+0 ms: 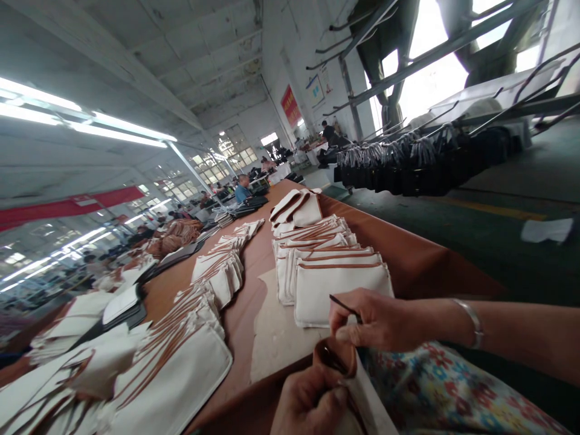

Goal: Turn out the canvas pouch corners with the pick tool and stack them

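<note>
My left hand [310,402] is closed on a white pouch [374,399] with a brown-trimmed opening, at the table's near edge above my lap. The pouch's mouth gapes upward. My right hand [380,320], with a bracelet at the wrist, pinches a thin dark stick-like tool [342,304] right at that opening. The tool's lower end is hidden by the fingers, so its kind is unclear. Just beyond my hands stands a row of flat white pouches [339,290] with brown edging, leaning against one another.
A long brown-covered table [385,235] stretches away ahead. On its left lie stacks of white pouches [181,374] and dark flat pieces [129,308]. A metal rack [421,60] hung with black items [408,169] stands to the right. A person in blue [242,190] sits farther off.
</note>
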{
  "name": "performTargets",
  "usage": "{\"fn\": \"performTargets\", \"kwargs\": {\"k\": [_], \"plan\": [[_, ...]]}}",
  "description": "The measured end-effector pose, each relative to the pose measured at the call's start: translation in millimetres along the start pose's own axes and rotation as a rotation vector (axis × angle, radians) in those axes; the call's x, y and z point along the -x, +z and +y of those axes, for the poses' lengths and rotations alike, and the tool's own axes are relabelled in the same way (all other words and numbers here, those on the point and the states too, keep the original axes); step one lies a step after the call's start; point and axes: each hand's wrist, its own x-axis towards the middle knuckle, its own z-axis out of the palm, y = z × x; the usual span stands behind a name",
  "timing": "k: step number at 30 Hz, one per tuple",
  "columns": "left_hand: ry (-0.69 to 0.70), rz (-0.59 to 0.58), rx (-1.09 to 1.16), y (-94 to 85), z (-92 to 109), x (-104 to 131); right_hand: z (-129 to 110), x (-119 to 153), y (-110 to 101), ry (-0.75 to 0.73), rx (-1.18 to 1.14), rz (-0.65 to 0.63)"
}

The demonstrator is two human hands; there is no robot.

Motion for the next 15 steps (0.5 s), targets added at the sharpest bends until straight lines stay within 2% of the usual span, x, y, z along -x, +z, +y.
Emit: {"fn": "performTargets", "kwargs": {"k": [2,5,9,12,13,15], "plan": [[-0.001,-0.024,0.013,-2.6,0,-3,-1,9,14,-0.07,-0.085,-0.053],[-0.009,-0.025,0.01,-6.4,-3,-3,1,15,32,-0.193,-0.085,-0.069],[0.01,-0.011,-0.061,-9.2,-6,0,-1,14,42,-0.278,-0.066,-0.039],[0.012,-0.022,-0.14,-9.1,-7,1,-4,12,39,-0.233,-0.065,-0.066],[0.018,-0.038,-0.148,-9.0,-7,1,-5,11,37,-0.179,-0.089,-0.101],[0.047,-0.078,-0.132,-8.8,-7,-1,-4,9,32,0.032,-0.206,-0.208]]}}
